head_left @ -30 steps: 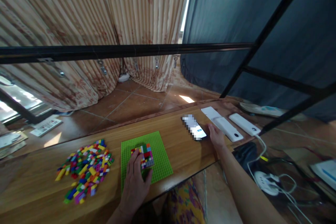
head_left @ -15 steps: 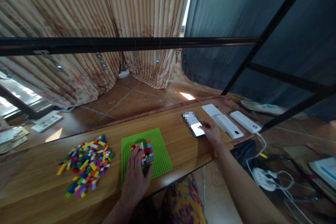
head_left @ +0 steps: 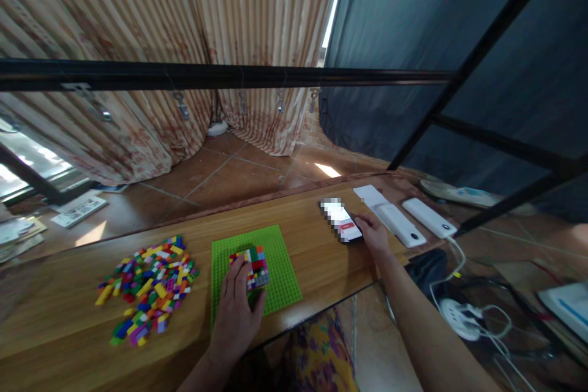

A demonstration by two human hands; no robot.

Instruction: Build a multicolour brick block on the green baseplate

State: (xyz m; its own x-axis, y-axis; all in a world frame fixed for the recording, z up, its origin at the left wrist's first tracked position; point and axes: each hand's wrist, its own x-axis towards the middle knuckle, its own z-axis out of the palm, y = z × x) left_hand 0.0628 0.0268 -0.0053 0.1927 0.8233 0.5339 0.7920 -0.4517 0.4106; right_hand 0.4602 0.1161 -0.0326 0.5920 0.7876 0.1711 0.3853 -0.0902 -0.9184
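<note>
My left hand (head_left: 236, 312) lies over the left part of the green baseplate (head_left: 285, 282). Its fingers are stretched out and touch the left side of a small multicoloured build of toy bricks (head_left: 258, 264), partly covering it. The thumb is spread toward the build's lower edge. At the right, my right hand (head_left: 374, 236) is closed at the lower right edge of a smartphone (head_left: 342, 223), which lies on the table with its screen lit. Part of the screen is pixelated. The undersides of the right fingers are hidden.
Loose toy bricks (head_left: 156, 285) lie heaped left of the baseplate on the wooden table (head_left: 59, 294). Two white power banks (head_left: 429, 217) and a white sheet (head_left: 365, 193) are at the right end. A power strip (head_left: 459, 318) with cables lies lower right. A black rail (head_left: 275, 76) crosses beyond the table.
My right thumb has drawn back from the phone screen to its right edge, and the screen content differs. My left hand stays in place. The view has shifted slightly.
</note>
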